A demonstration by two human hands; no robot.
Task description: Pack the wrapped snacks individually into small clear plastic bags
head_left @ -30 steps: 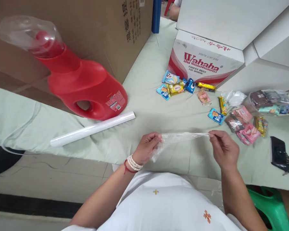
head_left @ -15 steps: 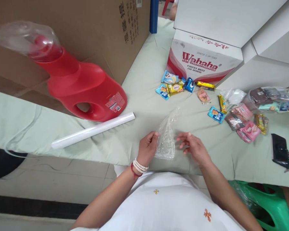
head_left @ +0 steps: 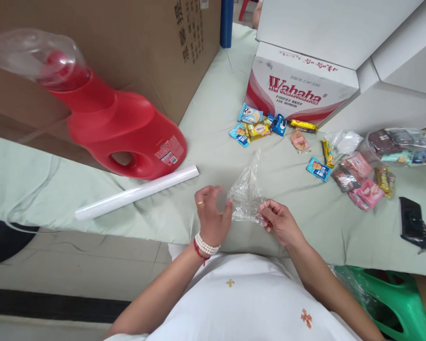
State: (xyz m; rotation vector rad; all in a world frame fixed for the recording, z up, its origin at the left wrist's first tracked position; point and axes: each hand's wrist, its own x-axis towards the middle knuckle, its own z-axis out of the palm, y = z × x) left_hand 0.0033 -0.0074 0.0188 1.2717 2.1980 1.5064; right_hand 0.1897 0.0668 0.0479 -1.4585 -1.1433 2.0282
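A small clear plastic bag [head_left: 246, 194] hangs crumpled between my two hands, just above the pale green table cover [head_left: 216, 128]. My left hand [head_left: 211, 215], with a ring and a bead bracelet, pinches its left edge with thumb and fingertips. The bag's lower right corner is pinched in my right hand [head_left: 279, 221]. Beyond the bag lies a scatter of small wrapped snacks [head_left: 257, 127].
A big red detergent jug [head_left: 117, 128] lies on its side at left, a white roll [head_left: 137, 192] in front of it. Behind stand a brown carton [head_left: 135, 42] and a white Wahaha box [head_left: 298, 92]. More snack packets [head_left: 358, 182], a phone with keys [head_left: 412, 222] and a green stool [head_left: 394, 298] are at right.
The bag, stretched flat between both hands a second ago, is now bunched up. My right hand let go, moved left and pinches the bag again; my left hand shifted its grip.
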